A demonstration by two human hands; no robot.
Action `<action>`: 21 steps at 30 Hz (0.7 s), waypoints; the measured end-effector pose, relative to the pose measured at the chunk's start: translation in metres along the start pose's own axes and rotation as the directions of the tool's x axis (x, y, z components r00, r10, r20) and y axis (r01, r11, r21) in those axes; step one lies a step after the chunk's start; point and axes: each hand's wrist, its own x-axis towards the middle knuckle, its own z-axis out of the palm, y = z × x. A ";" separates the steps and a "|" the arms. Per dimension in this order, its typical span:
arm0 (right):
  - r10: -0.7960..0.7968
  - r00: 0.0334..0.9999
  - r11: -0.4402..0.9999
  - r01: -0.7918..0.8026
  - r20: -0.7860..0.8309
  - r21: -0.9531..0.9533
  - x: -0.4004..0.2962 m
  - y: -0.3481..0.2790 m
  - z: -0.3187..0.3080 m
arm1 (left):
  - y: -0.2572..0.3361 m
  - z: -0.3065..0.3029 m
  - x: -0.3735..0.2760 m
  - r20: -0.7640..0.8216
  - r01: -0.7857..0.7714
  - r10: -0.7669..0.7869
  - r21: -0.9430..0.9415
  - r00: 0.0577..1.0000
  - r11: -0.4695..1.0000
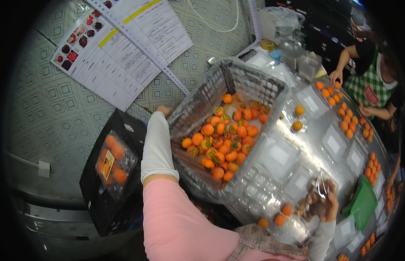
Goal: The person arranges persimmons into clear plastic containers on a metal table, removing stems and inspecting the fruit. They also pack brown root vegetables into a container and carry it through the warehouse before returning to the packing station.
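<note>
A crate (274, 76) lined with clear plastic film stands tilted before me, with many orange persimmons (222, 130) on its bottom. My left hand (164, 110) is at the crate's left rim; its fingers are mostly hidden, so I cannot tell whether they grip it. On the right, my right hand (331, 202) holds a clear plastic package (311, 202) with brown contents too blurred to name. Just below it, loose persimmons (280, 220) lie by clear plastic trays (254, 182) on the metal table (307, 143).
Left stands a black crate (91, 182) with a pack of persimmons (114, 160) on top. Printed sheets (124, 62) hang at the patterned wall (36, 114). Across the table, a person in a checked apron (362, 86) handles fruit. A green bag (362, 204) lies at right.
</note>
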 end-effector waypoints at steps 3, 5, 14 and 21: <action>0.051 0.995 0.998 -0.053 0.081 0.017 0.025 0.013 -0.011 | -0.154 -0.027 0.016 0.134 0.117 -0.084 -0.254 0.987 0.960; 0.015 1.000 1.000 -0.015 -0.003 -0.015 0.018 0.011 0.007 | -0.104 0.018 0.042 0.308 0.093 0.000 -0.287 0.951 0.953; 0.021 0.999 0.999 -0.022 -0.029 -0.024 0.045 0.025 0.065 | -0.104 0.032 0.031 0.380 0.111 0.001 -0.275 0.925 0.955; -0.030 0.998 0.993 0.024 -0.052 -0.112 0.045 0.027 0.046 | -0.074 0.018 0.010 0.414 0.176 0.145 -0.642 0.899 0.747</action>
